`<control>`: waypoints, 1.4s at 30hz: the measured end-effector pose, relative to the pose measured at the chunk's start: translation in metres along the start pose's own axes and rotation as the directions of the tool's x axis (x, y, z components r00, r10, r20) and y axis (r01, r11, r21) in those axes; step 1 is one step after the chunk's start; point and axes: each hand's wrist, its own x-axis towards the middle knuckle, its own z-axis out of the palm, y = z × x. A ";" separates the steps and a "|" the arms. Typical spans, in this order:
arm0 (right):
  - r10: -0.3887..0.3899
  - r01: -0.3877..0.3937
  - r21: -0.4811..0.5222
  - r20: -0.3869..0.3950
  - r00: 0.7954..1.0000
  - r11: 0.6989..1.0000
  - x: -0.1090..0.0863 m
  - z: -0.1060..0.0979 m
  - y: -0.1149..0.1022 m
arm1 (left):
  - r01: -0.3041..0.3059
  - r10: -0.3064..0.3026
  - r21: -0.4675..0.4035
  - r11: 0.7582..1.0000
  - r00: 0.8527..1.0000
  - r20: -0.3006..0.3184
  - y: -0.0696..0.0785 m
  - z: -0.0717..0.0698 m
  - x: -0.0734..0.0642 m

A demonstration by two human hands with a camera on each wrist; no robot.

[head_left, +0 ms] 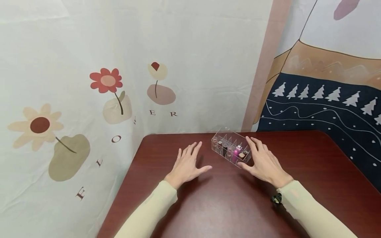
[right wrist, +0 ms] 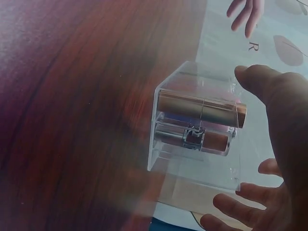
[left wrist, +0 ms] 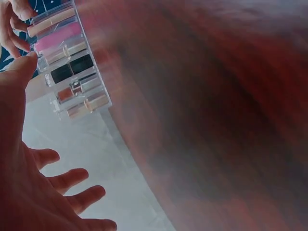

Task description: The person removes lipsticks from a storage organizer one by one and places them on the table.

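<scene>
A clear acrylic lipstick organizer [head_left: 233,138] stands near the table's back edge, its front row filled with several tubes. Among them are a pink tube [left wrist: 58,38], a dark tube [left wrist: 72,70], a gold-toned tube [right wrist: 211,109] and a lip gloss tube [right wrist: 216,142] at the right end. My right hand [head_left: 265,163] is at that end, thumb by the front corner and fingers by the back one, spread apart. To the left of the organizer, my left hand [head_left: 186,165] hovers over the table with fingers spread and nothing in it.
The dark red wooden table [head_left: 226,205] has rounded back corners. Behind it and on the left hangs a white cloth [head_left: 202,66] with printed flowers; a cloth with navy and white trees [head_left: 321,109] hangs on the right. A dark watch [head_left: 276,199] is on the right wrist.
</scene>
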 end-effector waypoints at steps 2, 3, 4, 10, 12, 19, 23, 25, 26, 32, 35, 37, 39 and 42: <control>0.000 0.000 0.007 -0.001 1.000 1.000 0.004 0.002 -0.001 | -0.003 0.004 -0.023 1.000 1.000 0.006 0.001 0.002 0.007; 0.002 -0.002 0.011 0.000 1.000 1.000 0.006 0.004 -0.001 | -0.002 0.003 -0.032 0.999 1.000 0.011 0.001 0.004 0.010; 0.002 -0.002 0.014 0.002 1.000 1.000 0.008 0.005 -0.001 | -0.001 0.002 -0.043 0.999 1.000 0.016 0.001 0.006 0.014; 0.024 -0.025 0.045 0.023 0.999 0.999 0.015 0.012 -0.003 | 0.003 0.003 -0.141 0.990 0.999 0.038 0.004 0.015 0.033; 0.031 -0.032 0.051 0.019 0.999 0.998 0.017 0.013 -0.003 | 0.010 -0.002 -0.178 0.984 0.999 0.048 0.007 0.018 0.039; 0.030 -0.028 0.074 -0.025 0.999 0.997 0.022 0.014 -0.003 | 0.003 0.014 -0.277 0.961 0.998 0.058 0.016 0.025 0.055; 0.019 -0.015 0.093 -0.039 0.999 0.996 0.023 0.014 -0.004 | -0.016 0.028 -0.286 0.958 0.999 0.039 0.018 0.025 0.055; 0.015 -0.011 0.101 -0.037 0.999 0.995 0.024 0.014 -0.004 | -0.020 0.029 -0.287 0.958 0.999 0.027 0.018 0.024 0.053; 0.013 -0.009 0.102 -0.035 0.999 0.995 0.024 0.013 -0.004 | -0.023 0.030 -0.287 0.958 0.999 0.020 0.018 0.024 0.052; -0.002 0.004 0.105 -0.022 1.000 0.994 0.022 0.012 -0.002 | -0.036 0.034 -0.283 0.958 0.999 -0.013 0.016 0.025 0.046; -0.011 0.013 0.107 -0.017 1.000 0.994 0.021 0.011 0.000 | -0.035 0.031 -0.290 0.956 0.999 -0.017 0.016 0.025 0.043; -0.018 0.019 0.112 -0.011 1.000 0.993 0.020 0.010 0.000 | -0.033 0.028 -0.311 0.950 0.999 -0.020 0.016 0.025 0.042; -0.022 0.022 0.118 0.001 1.000 0.993 0.019 0.008 0.001 | -0.029 0.023 -0.330 0.943 0.999 -0.021 0.015 0.026 0.041; -0.027 0.024 0.127 0.024 0.999 0.992 0.017 0.006 0.003 | -0.038 0.027 -0.367 0.930 0.999 -0.035 0.015 0.026 0.039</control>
